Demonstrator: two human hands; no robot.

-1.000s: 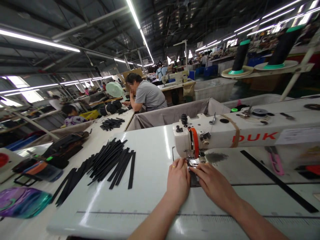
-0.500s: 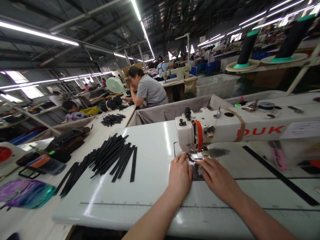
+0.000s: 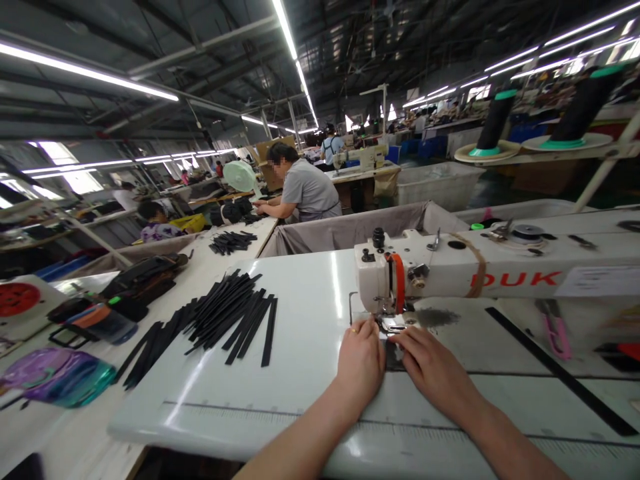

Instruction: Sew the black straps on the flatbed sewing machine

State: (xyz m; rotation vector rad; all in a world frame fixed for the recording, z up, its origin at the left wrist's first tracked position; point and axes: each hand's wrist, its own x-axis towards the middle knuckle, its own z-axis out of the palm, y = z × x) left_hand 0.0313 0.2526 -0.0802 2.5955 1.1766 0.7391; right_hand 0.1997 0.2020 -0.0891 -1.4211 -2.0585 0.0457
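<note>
My left hand (image 3: 360, 357) rests on the machine bed just left of the needle area, its fingers bent and pressed together. Opposite it, my right hand (image 3: 433, 357) has its fingertips pinched beside the shiny metal presser foot (image 3: 394, 325). Whatever the fingers hold there is hidden or too small to name. Above both hands is the head of a white sewing machine (image 3: 371, 273) with an orange band. To the left lies a pile of short black strips (image 3: 223, 310). One long black strip (image 3: 555, 367) lies slantwise to the right of my right hand.
Pink-handled thread snips (image 3: 557, 337) lie under the machine arm. Black thread cones (image 3: 496, 123) stand at the upper right. A purple-teal pouch (image 3: 60, 377) and a bottle (image 3: 103, 323) sit on the left table. A co-worker in grey (image 3: 310, 187) sits beyond a cloth-lined bin (image 3: 350, 223).
My view has tilted slightly, so the scene sits a little lower. Both hands stay by the presser foot. The co-worker's raised hand has come down from the face to the table.
</note>
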